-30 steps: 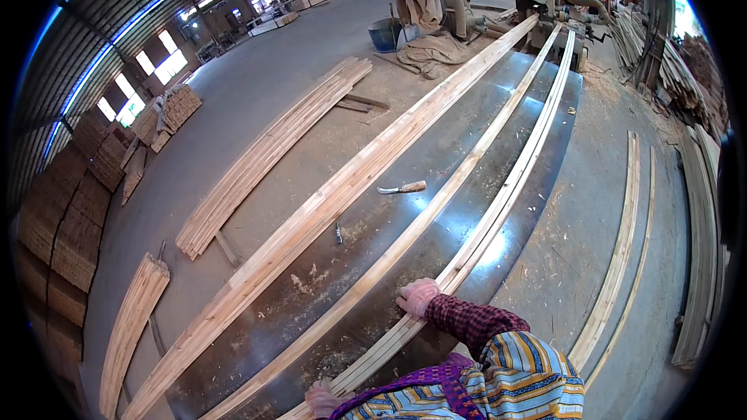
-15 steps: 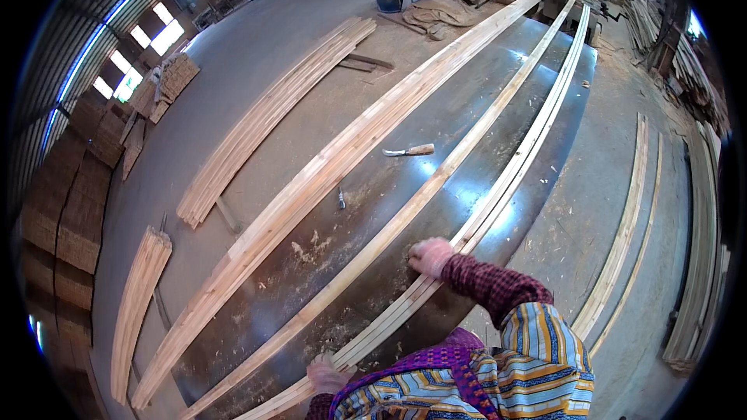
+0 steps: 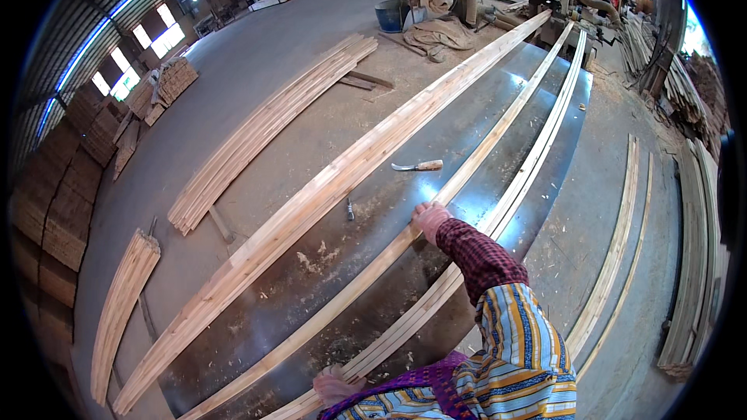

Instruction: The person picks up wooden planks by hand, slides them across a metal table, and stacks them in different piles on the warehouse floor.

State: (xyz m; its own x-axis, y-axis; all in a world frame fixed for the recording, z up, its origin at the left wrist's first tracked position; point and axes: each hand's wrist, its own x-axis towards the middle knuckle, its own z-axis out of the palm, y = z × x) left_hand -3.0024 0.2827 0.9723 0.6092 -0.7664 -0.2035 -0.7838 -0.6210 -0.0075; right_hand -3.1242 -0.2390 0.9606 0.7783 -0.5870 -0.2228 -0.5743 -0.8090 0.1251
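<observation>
- The right hand [image 3: 429, 218] is stretched forward, fingers closed over a long thin wooden strip [image 3: 467, 175] that runs the length of the metal table [image 3: 366, 225]
- The left hand [image 3: 336, 383] sits near the lower edge, gripping a second strip bundle [image 3: 537, 163] just beside the first
- A wide stack of boards [image 3: 327, 187] lies along the table's left side
- A small knife [image 3: 418, 166] with a pale handle rests on the bare metal between stack and strip
- More planks [image 3: 264, 128] lie on the floor at left
</observation>
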